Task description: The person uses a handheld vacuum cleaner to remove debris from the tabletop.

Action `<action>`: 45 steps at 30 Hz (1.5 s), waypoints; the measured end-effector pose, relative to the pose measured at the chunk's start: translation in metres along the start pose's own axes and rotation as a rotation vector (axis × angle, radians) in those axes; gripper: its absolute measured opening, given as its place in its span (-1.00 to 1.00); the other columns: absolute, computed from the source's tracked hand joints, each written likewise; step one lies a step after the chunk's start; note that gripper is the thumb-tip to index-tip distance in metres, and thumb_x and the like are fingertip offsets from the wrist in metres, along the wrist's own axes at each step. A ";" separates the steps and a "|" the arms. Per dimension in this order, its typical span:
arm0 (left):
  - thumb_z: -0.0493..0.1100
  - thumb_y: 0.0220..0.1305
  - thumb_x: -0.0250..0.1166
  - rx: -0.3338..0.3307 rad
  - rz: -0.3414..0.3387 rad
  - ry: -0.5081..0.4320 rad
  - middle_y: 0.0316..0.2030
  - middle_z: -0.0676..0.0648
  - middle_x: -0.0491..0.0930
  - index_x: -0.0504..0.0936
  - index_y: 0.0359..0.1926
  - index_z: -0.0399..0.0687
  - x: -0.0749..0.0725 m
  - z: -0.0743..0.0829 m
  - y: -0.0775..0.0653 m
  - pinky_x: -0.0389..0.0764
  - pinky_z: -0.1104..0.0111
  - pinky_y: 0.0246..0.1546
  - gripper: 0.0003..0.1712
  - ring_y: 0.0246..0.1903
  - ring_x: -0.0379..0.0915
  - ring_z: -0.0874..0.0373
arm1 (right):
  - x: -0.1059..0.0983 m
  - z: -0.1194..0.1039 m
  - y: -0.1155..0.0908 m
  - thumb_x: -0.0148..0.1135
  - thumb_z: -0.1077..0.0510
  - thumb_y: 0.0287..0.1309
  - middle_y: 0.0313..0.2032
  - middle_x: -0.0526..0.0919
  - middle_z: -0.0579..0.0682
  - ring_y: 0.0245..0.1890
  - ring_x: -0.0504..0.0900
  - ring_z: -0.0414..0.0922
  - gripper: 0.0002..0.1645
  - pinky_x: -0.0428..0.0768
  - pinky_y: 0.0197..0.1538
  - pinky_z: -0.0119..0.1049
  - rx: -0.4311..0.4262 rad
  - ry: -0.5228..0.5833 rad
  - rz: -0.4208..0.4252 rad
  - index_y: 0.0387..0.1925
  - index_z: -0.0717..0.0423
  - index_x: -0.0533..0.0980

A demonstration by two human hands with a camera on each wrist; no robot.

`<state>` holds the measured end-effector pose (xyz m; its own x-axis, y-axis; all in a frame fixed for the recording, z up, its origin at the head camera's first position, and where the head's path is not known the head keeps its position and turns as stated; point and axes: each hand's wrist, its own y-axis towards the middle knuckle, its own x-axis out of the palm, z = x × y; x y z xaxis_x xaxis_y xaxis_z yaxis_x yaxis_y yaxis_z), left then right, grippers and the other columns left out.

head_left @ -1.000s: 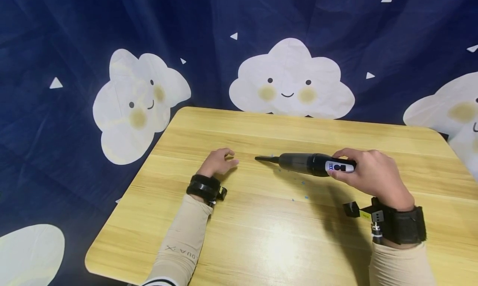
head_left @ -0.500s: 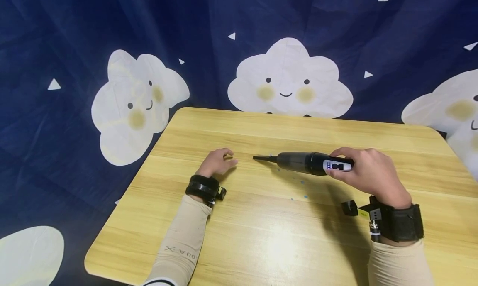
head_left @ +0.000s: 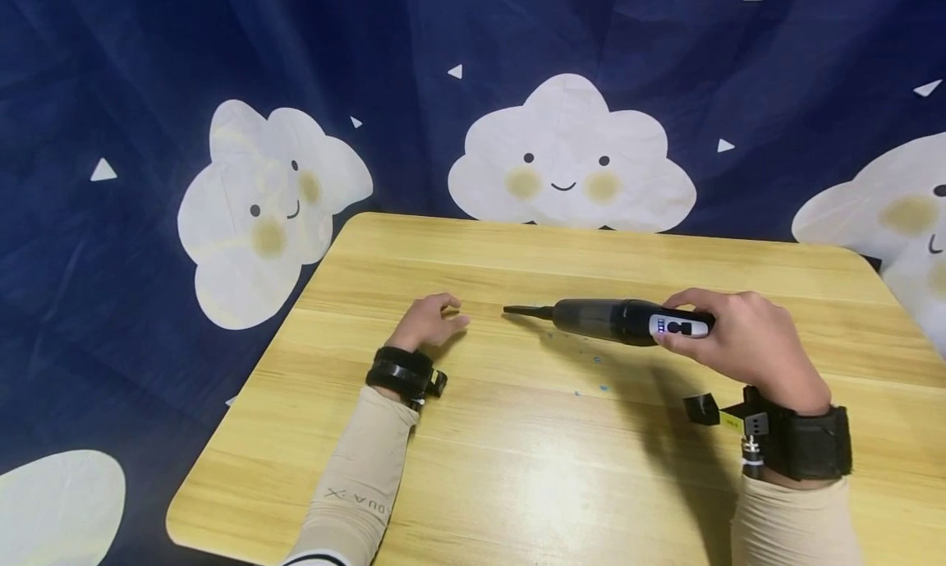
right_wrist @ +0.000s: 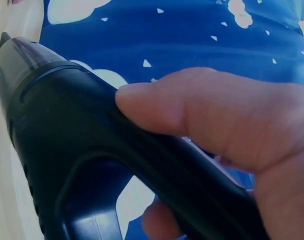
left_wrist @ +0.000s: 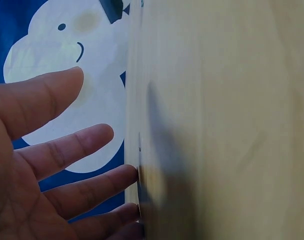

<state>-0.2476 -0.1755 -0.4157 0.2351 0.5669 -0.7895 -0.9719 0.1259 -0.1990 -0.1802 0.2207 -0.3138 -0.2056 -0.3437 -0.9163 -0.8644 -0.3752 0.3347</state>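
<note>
My right hand (head_left: 746,336) grips the handle of a black handheld vacuum cleaner (head_left: 639,321), thumb along one side in the right wrist view. Its smoky translucent canister (head_left: 587,317) and narrow crevice nozzle (head_left: 528,311) point left, the tip low over the table. Small blue scraps (head_left: 597,359) lie on the wood just in front of the vacuum. Left of the nozzle, my left hand (head_left: 429,321) rests on the table with nothing in it. The left wrist view shows its fingers (left_wrist: 84,145) loosely extended and spread, the lower ones touching the tabletop.
The light wooden table (head_left: 473,459) has rounded corners. Behind it hangs a dark blue curtain (head_left: 414,40) printed with white smiling clouds. Both wrists wear black straps (head_left: 805,443) with small cameras.
The vacuum in my right hand shifts slightly left, then slightly back to the right. My left hand stays in place on the table.
</note>
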 end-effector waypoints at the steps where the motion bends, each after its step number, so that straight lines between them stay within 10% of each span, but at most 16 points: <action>1: 0.08 0.30 0.21 0.001 -0.001 0.000 0.21 -0.24 0.44 0.46 0.17 -0.08 0.000 0.000 0.000 0.38 -0.05 0.20 -0.48 0.19 0.31 -0.16 | 0.000 0.001 0.000 0.49 -0.10 -0.19 -0.65 0.58 -0.11 -0.68 0.37 -0.19 -0.60 0.27 -0.69 -0.30 -0.003 0.001 -0.001 -0.25 -0.10 0.61; 45: 0.05 0.31 0.19 0.010 0.000 0.006 0.21 -0.27 0.43 0.45 0.18 -0.09 0.000 0.000 -0.001 0.37 -0.05 0.21 -0.49 0.19 0.30 -0.17 | -0.007 0.007 -0.004 0.50 -0.12 -0.21 -0.65 0.57 -0.10 -0.69 0.37 -0.20 -0.57 0.26 -0.68 -0.31 0.023 -0.003 -0.034 -0.24 -0.09 0.61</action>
<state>-0.2469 -0.1756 -0.4151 0.2347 0.5624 -0.7928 -0.9721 0.1341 -0.1926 -0.1780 0.2305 -0.3101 -0.1775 -0.3283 -0.9278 -0.8814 -0.3664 0.2982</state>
